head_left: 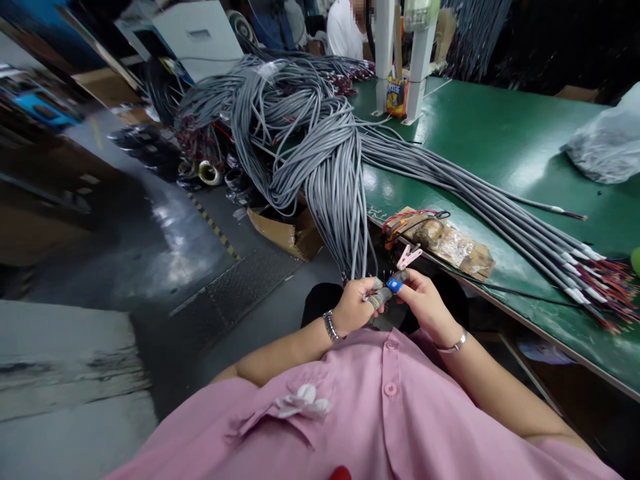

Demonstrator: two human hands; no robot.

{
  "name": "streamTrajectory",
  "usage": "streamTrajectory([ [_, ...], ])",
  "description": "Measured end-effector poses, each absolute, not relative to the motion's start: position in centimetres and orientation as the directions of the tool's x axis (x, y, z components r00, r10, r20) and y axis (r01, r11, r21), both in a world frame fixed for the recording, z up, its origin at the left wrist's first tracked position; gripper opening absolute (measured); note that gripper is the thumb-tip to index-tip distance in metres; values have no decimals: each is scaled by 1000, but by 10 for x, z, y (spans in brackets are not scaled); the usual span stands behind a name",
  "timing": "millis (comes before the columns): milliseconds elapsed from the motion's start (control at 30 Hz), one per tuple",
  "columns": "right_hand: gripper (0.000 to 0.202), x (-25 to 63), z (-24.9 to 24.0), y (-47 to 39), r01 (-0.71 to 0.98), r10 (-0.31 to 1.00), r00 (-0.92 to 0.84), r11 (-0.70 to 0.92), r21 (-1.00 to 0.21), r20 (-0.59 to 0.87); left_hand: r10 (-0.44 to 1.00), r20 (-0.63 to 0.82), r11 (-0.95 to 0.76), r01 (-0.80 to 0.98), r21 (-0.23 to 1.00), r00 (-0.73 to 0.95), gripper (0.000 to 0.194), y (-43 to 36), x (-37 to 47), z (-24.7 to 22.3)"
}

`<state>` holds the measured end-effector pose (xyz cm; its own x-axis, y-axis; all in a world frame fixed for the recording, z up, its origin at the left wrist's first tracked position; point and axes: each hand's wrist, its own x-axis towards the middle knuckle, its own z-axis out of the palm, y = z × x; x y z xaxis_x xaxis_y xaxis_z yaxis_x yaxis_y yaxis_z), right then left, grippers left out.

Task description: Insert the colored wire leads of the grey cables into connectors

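Close in front of the pink shirt, my two hands almost meet. My left hand (354, 308), its fingertips wrapped in worn tape, is closed around thin dark wires (385, 275) at a cable's end. Blue tape covers the thumb of my right hand (423, 297), whose fingers pinch together at the same spot; what they grip is too small to make out. A pink clothespin (409, 257) stands just above the right fingertips. Behind my left hand hangs a thick bundle of grey cables (336, 193), draped over the table edge.
On the green table (480, 127) lie a row of grey cables with stripped coloured ends (595, 273), a wooden block (445, 243) with wires and a plastic bag (607, 143). A cardboard box (280, 230) sits below. Across the table is a person in white (344, 30).
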<state>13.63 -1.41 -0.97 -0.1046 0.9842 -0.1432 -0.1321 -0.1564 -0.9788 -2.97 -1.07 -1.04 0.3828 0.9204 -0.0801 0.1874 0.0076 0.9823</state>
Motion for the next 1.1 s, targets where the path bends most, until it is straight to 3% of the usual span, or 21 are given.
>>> streamTrajectory([
  [400,19,126,-12,-23,-299,982,-33,-189,-935,-188,937,-83,45,119,992,340,30,-15,-31,-2],
  [633,25,127,-8,-22,-217,989,-83,-142,-966,-126,927,-80,32,137,990,365,18,-14,-34,-5],
  [1100,23,123,-13,-28,-314,980,23,-179,-932,-196,948,-103,88,63,994,301,37,-14,-30,-10],
])
